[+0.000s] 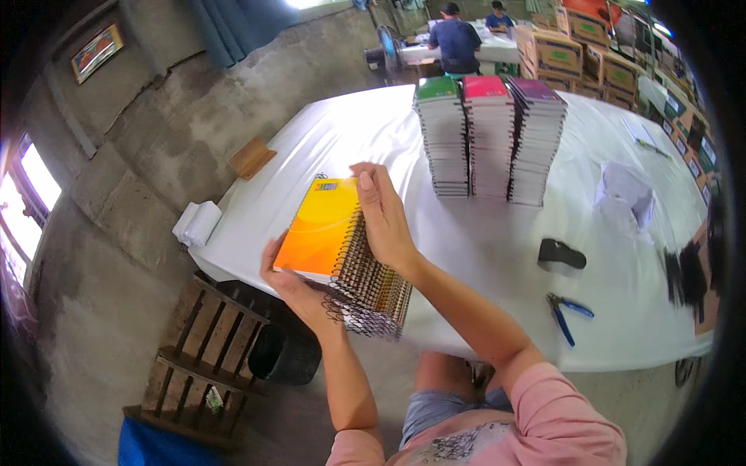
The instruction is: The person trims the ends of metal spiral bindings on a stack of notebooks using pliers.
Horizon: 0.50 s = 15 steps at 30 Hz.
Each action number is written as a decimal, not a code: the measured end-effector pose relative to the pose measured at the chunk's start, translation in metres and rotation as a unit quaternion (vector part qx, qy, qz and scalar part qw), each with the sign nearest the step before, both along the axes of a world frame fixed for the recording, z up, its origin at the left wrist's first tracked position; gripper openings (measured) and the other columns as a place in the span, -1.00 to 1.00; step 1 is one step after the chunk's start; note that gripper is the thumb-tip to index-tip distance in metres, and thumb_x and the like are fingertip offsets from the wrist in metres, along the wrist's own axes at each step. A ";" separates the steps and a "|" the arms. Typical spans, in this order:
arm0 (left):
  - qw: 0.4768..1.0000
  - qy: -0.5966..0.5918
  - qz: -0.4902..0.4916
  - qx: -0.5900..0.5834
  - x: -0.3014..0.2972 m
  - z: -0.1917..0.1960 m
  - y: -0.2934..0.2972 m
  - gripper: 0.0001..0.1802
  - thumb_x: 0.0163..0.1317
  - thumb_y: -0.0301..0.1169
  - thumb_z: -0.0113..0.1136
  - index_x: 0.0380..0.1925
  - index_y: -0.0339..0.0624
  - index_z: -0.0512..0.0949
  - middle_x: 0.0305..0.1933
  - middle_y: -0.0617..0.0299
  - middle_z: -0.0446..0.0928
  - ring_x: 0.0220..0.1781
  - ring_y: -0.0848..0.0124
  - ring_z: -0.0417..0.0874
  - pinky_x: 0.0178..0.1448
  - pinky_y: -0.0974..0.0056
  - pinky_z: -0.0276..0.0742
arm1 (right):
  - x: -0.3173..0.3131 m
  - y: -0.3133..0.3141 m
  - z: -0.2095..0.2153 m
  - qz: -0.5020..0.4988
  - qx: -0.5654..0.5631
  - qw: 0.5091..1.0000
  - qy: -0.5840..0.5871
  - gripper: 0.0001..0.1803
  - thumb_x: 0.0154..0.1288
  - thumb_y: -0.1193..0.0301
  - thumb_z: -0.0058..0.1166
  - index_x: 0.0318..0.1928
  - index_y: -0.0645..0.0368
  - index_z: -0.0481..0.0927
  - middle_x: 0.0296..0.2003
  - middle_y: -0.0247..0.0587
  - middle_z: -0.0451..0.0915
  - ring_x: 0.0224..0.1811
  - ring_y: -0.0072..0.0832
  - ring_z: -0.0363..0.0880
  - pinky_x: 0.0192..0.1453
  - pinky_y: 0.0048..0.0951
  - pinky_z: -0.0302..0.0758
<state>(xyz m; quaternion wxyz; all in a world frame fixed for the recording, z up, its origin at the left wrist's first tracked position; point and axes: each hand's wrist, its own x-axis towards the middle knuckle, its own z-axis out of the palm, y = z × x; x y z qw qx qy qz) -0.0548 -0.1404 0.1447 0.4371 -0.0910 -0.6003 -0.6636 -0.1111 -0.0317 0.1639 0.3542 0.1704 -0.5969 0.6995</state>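
A stack of spiral notebooks (pixel 318 229) with a yellow-orange top cover is between my two hands at the table's near left edge. My left hand (pixel 299 295) is wrapped round the stack's near left side, thumb by the cover's lower corner. My right hand (pixel 385 221) presses against the far right side, along the dark wire coils, with its fingers at the top edge. Further back stand three tall piles of spiral notebooks: a green-topped pile (pixel 441 140), a red-topped pile (pixel 489 140) and a purple-topped pile (pixel 538 144).
Blue-handled pliers (pixel 567 314), a black pad-like object (pixel 562 253) and crumpled white plastic (pixel 625 194) lie on the white-covered table (pixel 482 311). Black coils (pixel 684 276) sit at the right edge. A black bin (pixel 287 353) stands below left. Two people work beyond, near stacked cartons (pixel 550 54).
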 end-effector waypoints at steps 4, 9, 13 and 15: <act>0.996 -0.004 0.080 0.051 0.012 -0.025 -0.041 -0.15 0.26 0.31 -0.53 0.24 -0.20 0.11 0.26 -0.02 0.23 0.36 0.18 0.15 0.44 0.03 -0.09 | -0.036 0.040 -0.052 0.089 -0.064 0.987 -0.121 -0.62 0.41 0.16 -0.26 -0.01 0.19 0.39 -0.18 -0.18 0.51 -0.06 -0.33 0.44 0.15 -0.37 0.27; 0.960 -0.200 -0.064 0.185 -0.011 -0.160 -0.041 -0.16 0.31 0.23 -0.40 0.30 -0.29 0.04 0.32 -0.11 0.15 0.34 0.12 0.19 0.41 0.08 0.01 | -0.037 0.085 -0.196 0.156 0.313 0.910 -0.224 -0.61 0.06 0.54 -0.08 -0.03 0.13 0.41 -0.20 -0.07 0.57 -0.04 -0.18 0.51 0.11 -0.21 0.32; 0.874 -0.189 0.278 -0.351 -0.023 -0.250 -0.042 -0.05 0.21 0.08 -0.09 0.30 -0.49 -0.14 0.33 -0.32 0.01 0.36 -0.05 0.12 0.42 0.01 0.02 | -0.008 0.059 -0.187 0.024 0.458 0.846 -0.273 -0.57 -0.05 0.53 -0.03 -0.05 0.11 0.42 -0.22 -0.02 0.57 -0.02 -0.15 0.49 0.18 -0.04 0.15; 0.802 -0.173 0.369 -0.437 -0.030 -0.280 -0.061 0.00 0.16 0.00 0.00 0.29 -0.57 -0.21 0.36 -0.41 -0.12 0.40 -0.12 0.02 0.44 -0.04 -0.04 | 0.002 0.046 -0.177 -0.001 0.417 0.873 -0.252 -0.66 -0.08 0.49 0.06 -0.17 0.16 0.46 -0.29 -0.01 0.58 -0.07 -0.08 0.49 0.12 -0.05 0.24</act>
